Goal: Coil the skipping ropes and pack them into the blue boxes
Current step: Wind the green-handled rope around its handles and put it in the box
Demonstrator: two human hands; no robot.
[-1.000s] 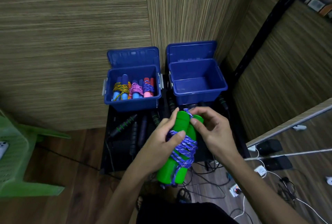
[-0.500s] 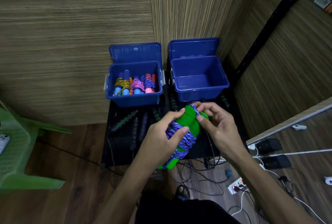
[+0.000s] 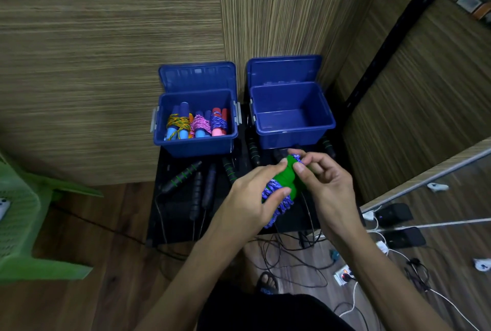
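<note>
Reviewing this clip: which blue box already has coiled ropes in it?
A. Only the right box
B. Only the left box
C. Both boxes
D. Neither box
B: the left blue box holds three coiled rope bundles, while the right blue box shows only its bare floor.

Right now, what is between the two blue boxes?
Nothing sits there. In the head view, only a thin dark gap parts the box with ropes from the bare box.
</note>
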